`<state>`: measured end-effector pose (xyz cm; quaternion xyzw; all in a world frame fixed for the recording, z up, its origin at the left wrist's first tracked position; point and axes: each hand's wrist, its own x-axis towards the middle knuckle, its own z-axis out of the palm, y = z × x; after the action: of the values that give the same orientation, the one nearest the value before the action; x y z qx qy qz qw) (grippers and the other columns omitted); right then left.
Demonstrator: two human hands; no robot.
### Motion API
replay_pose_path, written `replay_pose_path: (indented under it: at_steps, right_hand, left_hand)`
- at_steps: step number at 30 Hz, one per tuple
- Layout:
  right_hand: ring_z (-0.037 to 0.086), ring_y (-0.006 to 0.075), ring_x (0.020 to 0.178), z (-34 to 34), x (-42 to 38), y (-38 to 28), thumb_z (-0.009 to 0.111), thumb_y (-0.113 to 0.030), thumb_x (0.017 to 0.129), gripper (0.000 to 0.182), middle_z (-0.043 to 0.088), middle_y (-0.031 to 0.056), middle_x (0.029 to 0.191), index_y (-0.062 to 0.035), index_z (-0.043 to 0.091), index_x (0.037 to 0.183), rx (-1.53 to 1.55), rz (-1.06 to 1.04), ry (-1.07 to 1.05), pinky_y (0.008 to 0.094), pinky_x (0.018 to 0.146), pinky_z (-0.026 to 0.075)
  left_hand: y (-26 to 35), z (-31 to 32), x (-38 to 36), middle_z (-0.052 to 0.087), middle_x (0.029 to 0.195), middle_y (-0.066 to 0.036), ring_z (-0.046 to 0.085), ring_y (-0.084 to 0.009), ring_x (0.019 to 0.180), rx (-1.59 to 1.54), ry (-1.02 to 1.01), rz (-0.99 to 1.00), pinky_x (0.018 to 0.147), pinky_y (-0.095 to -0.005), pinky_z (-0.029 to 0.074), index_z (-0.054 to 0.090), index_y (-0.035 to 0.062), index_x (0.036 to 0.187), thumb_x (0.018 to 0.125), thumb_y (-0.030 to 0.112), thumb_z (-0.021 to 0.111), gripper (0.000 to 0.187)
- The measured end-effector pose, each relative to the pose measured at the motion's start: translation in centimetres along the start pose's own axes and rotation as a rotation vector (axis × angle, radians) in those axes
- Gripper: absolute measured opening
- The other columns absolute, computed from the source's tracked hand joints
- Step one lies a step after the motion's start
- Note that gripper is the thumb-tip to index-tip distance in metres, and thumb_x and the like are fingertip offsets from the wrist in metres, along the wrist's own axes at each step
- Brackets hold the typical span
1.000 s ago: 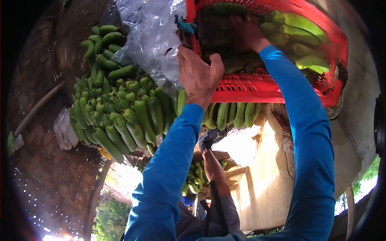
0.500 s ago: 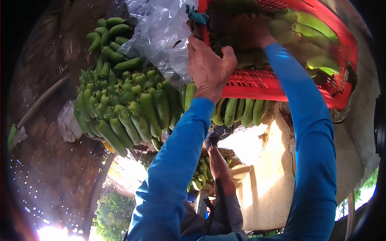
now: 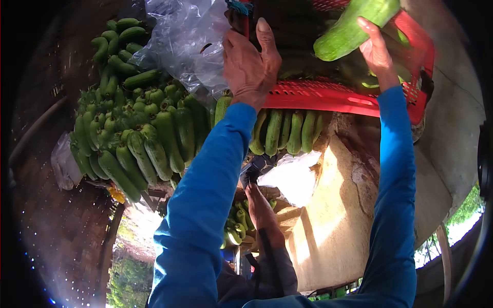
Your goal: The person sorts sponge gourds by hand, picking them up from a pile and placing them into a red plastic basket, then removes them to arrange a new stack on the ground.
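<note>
In my right hand [image 3: 377, 51] is a large pale-green cucumber [image 3: 354, 31], lifted above the right part of a red plastic crate [image 3: 328, 97]. My fingers and thumb close around its lower side. My left hand [image 3: 249, 69] grips the crate's left edge near a blue-green tie [image 3: 240, 6], thumb raised and its fingertips partly hidden. Inside, the crate is dark and blurred, with a few green shapes at the right end. Its top runs out of view.
Left of the crate lies a big stack of green cucumbers [image 3: 149, 138], with a clear plastic sheet [image 3: 179, 41] beside it. More cucumbers [image 3: 295, 132] line up under the crate's near side. A pale concrete surface [image 3: 328, 220] is at lower right.
My right hand has come up out of the crate, to the right, with a cucumber in it. My left hand stays at the crate's edge, thumb now raised. The whole view has shifted slightly.
</note>
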<state>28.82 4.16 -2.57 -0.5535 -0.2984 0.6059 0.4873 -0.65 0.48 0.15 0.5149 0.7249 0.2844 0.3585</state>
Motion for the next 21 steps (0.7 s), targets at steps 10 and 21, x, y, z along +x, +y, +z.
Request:
replay_pose_path:
  at_steps: [10,21]
  right_hand:
    - [0.047,0.0405,0.129,11.2,-19.6,-5.1,0.064,-0.053,0.081,0.094,0.048,0.0228,0.139,0.0015,0.030,0.149,0.445,-0.031,-0.100,0.0597,0.116,0.030]
    - [0.057,0.0229,0.120,31.3,-41.7,7.3,0.086,-0.032,0.073,0.080,0.059,0.0090,0.128,-0.0018,0.048,0.137,0.037,0.769,-0.484,0.0372,0.105,0.046]
  left_hand:
    - [-1.6,0.4,0.3,0.051,0.125,-0.036,0.054,-0.0512,0.113,-0.052,0.026,0.019,0.096,-0.0550,0.046,0.039,-0.0135,0.131,0.094,0.056,0.047,0.079]
    - [-13.2,-33.0,-21.5,0.056,0.123,-0.023,0.060,-0.0373,0.110,-0.427,-0.465,0.009,0.095,-0.0447,0.048,0.052,0.0051,0.130,0.106,0.033,0.039,0.039]
